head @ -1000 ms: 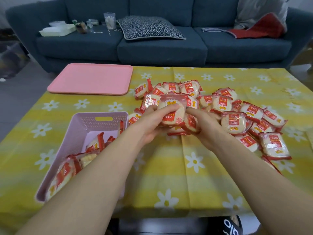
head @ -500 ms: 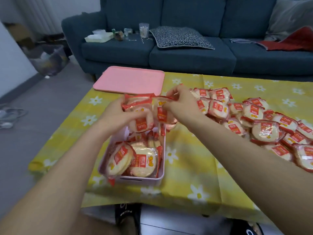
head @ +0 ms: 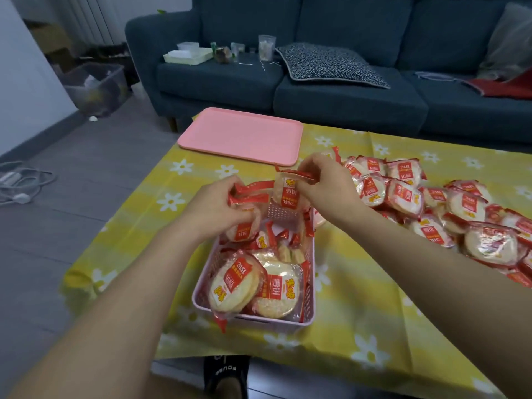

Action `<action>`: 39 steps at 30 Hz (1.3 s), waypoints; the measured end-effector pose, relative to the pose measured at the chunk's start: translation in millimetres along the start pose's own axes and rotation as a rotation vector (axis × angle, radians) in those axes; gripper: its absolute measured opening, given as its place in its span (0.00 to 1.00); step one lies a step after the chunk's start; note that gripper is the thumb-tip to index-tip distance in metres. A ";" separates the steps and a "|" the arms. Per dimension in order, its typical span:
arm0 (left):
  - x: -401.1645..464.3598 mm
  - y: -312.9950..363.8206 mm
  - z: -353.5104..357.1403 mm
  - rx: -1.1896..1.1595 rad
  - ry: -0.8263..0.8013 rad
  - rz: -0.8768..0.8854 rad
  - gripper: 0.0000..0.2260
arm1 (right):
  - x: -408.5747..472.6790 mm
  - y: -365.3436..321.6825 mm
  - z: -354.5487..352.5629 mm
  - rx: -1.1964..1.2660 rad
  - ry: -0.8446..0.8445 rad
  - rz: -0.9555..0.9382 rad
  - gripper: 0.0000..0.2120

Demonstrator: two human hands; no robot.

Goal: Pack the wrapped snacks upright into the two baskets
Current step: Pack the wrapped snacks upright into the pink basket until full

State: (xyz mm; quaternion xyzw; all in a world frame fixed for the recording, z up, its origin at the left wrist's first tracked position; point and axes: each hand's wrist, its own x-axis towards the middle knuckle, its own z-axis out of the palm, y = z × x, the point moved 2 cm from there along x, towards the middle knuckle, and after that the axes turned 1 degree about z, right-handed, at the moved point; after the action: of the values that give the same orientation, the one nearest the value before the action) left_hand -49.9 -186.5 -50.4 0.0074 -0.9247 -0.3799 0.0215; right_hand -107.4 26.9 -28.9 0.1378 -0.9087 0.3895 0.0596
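Living-room table draped in glossy yellow daisy cloth. Perforated lilac basket seen partly filled; only one basket visible. Round crinkly wrapped snacks held above it: left hand curled round several, right hand pinching one. Large pile left unpacked at right.

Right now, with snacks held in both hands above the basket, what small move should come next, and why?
Probably lower the left hand and stand its snacks in the pink basket: they already hang over the open far end, where there seems to be room left.
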 end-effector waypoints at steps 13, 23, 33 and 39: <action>24.3 -6.6 8.9 0.262 0.035 0.039 0.14 | 1.9 18.8 11.4 -0.264 -0.006 -0.323 0.05; 27.7 -4.6 17.0 0.390 0.003 0.026 0.18 | -7.0 38.3 25.9 -0.373 -0.037 -0.227 0.05; 31.0 -4.3 15.7 0.284 -0.009 -0.043 0.12 | -7.6 28.1 17.4 -0.276 -0.061 -0.165 0.14; 21.3 7.5 1.1 0.039 0.064 0.041 0.13 | -9.9 -3.1 21.9 -0.082 -0.100 -0.298 0.24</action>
State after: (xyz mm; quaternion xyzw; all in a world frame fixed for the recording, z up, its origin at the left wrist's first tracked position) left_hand -71.2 -181.0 -45.2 0.0011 -0.9308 -0.3606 0.0589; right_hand -97.1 11.0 -44.0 0.2875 -0.8952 0.3318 0.0771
